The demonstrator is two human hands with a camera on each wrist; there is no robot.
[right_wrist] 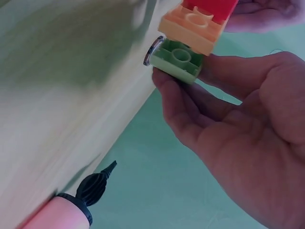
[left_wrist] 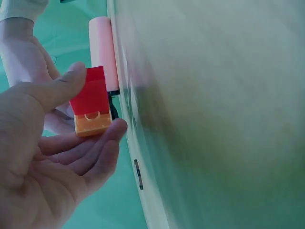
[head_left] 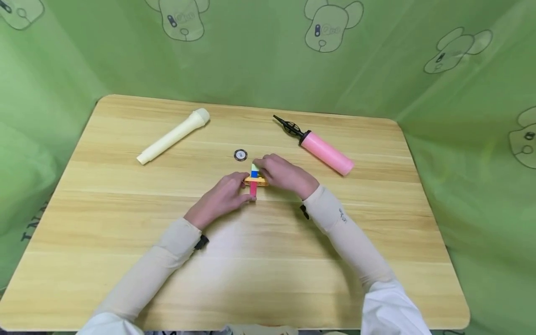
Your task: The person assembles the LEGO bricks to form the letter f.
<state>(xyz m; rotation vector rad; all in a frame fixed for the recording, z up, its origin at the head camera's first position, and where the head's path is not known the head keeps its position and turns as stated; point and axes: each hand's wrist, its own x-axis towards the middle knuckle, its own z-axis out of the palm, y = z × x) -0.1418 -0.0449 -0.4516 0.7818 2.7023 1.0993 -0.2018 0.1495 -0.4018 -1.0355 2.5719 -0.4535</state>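
Note:
Between my two hands is a small group of toy building bricks. My left hand (head_left: 224,195) holds the red brick (left_wrist: 90,95) with the thumb on one side and fingers on the other. An orange brick (left_wrist: 93,125) adjoins the red one. My right hand (head_left: 282,174) pinches a light green brick (right_wrist: 176,59) between thumb and fingers; its hollow underside shows in the right wrist view, close to the orange brick. A blue brick (head_left: 254,174) shows between the green and orange ones in the head view. Whether all of them are joined, I cannot tell.
Just beyond the bricks lies a round dark-rimmed chip (head_left: 240,155). A cream microphone-shaped object (head_left: 173,135) lies at the back left of the wooden table (head_left: 259,270). At the back right is a pink hand pump (head_left: 326,152) with a black nozzle. Green curtains (head_left: 259,60) hang behind.

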